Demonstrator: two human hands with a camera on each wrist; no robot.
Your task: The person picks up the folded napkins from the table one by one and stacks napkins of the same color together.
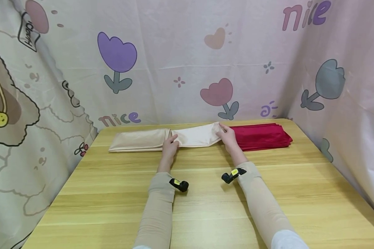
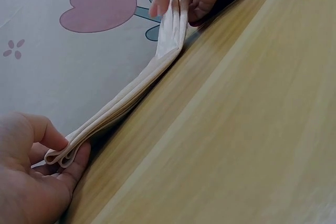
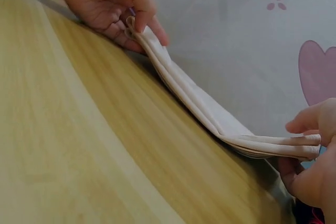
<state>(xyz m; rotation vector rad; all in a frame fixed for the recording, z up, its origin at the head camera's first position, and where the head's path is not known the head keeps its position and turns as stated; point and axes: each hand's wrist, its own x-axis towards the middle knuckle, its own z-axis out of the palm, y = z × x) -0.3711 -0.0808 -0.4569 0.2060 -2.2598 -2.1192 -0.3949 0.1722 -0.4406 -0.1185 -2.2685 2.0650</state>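
A folded pale cream cloth (image 1: 194, 135) spans the gap between my two hands at the far side of the table. My left hand (image 1: 169, 147) pinches its left end, thumb above and fingers beneath the layered folds (image 2: 65, 153). At the other end, my right hand (image 1: 228, 136) grips the cloth between thumb and fingers, and this end is bent upward, higher than the left. Left of it lies a folded beige cloth (image 1: 140, 139), right by my left hand. A folded red cloth (image 1: 258, 135) lies to the right, partly behind my right hand.
All the cloths are in a row along the back edge of a wooden table (image 1: 199, 214). A printed curtain (image 1: 162, 45) hangs close behind that edge and along both sides. Each wrist carries a small black camera (image 1: 180, 185).
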